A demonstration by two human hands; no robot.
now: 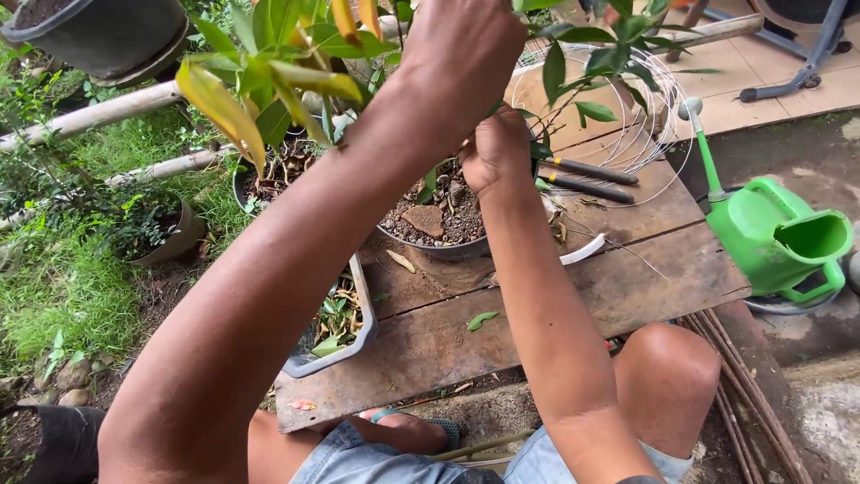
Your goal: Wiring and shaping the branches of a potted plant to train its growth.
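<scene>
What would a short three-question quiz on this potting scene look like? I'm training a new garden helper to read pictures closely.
1. True or false: the green watering can stands on the wooden table.
2. Which hand is raised higher among the leaves: A left hand, B right hand?
3. What lies on the table beside the coiled wire?

Key: 1 false, it stands on the ground beside it. 2 A. 3 black-handled cutters.

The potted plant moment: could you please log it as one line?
left hand: up in leaves | right hand: fist at stem | pot: on wooden bench
</scene>
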